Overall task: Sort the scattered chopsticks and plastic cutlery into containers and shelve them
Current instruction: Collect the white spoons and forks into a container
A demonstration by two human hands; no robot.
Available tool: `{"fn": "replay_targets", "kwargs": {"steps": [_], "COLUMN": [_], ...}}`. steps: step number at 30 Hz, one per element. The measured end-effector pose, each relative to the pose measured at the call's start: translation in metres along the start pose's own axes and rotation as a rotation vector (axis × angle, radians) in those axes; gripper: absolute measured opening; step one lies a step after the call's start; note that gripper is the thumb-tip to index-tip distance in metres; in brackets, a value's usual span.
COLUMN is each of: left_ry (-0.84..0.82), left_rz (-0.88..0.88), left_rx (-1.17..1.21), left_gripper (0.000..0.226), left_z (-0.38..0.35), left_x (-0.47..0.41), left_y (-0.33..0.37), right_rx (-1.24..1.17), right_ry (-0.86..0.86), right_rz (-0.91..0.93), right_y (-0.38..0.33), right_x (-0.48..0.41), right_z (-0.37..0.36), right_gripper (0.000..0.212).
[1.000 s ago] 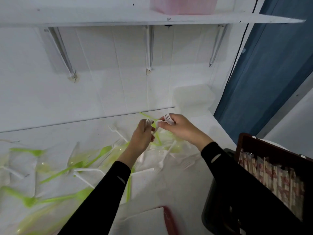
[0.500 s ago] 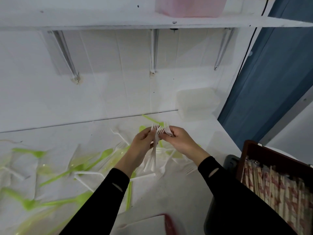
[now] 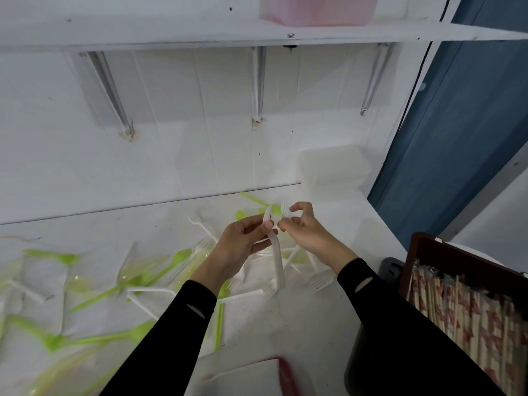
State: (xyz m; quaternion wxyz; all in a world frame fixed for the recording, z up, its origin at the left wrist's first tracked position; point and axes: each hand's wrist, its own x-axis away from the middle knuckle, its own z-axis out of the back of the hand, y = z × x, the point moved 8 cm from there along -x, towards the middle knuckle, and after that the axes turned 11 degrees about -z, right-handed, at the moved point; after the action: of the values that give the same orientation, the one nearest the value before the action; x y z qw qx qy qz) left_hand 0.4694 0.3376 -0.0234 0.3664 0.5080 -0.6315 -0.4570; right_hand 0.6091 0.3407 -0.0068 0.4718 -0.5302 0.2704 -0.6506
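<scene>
My left hand [image 3: 243, 241] grips a small bunch of white plastic forks [image 3: 276, 258] near their tines, with the handles hanging down toward the white table [image 3: 285, 324]. Right beside it, my right hand [image 3: 304, 228] pinches the head of a white fork [image 3: 285, 209] at the top of that bunch. Green plastic cutlery [image 3: 120, 290] and more white forks [image 3: 320, 282] lie scattered over the table below and to the left. A dark brown box [image 3: 428, 252] at the right holds several wrapped chopsticks [image 3: 474, 318].
A white shelf [image 3: 200, 32] runs overhead on metal brackets, with a pink container [image 3: 317, 10] on it. A translucent lidded tub [image 3: 333, 170] stands at the table's back right corner. A red-edged container [image 3: 285, 372] sits near the bottom. A blue curtain [image 3: 463, 124] hangs at the right.
Both hands came together over the table; the forks now hang as one bunch from my left hand, while my right hand has shifted to pinching a fork head at the top.
</scene>
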Motion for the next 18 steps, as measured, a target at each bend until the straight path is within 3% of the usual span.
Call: {"fn": "replay_targets", "kwargs": {"steps": [3, 8, 11, 13, 16, 18], "left_ry": [0.025, 0.024, 0.089, 0.129, 0.211, 0.256], "left_rz": [0.002, -0.005, -0.022, -0.04, -0.077, -0.098], "left_rx": [0.024, 0.044, 0.097, 0.08, 0.0, -0.052], "left_gripper": [0.029, 0.044, 0.031, 0.017, 0.018, 0.022], "left_z": [0.002, 0.004, 0.011, 0.015, 0.018, 0.019], "left_x": [-0.001, -0.001, -0.002, -0.004, -0.006, -0.005], "left_y": [0.0, -0.001, 0.002, 0.003, 0.006, 0.008], "right_rx": [0.132, 0.166, 0.169, 0.235, 0.594, 0.886], "right_ry": [0.013, 0.014, -0.118, -0.153, 0.05, 0.064], "right_rz": [0.035, 0.196, 0.191, 0.17, 0.044, -0.12], "right_y": [-0.003, -0.018, -0.019, -0.015, 0.007, 0.033], "right_x": [0.002, 0.016, 0.021, 0.016, 0.0, -0.004], "right_z": [-0.008, -0.02, -0.026, -0.016, 0.022, 0.036], "right_gripper": [0.023, 0.027, 0.011, 0.029, 0.032, 0.031]}}
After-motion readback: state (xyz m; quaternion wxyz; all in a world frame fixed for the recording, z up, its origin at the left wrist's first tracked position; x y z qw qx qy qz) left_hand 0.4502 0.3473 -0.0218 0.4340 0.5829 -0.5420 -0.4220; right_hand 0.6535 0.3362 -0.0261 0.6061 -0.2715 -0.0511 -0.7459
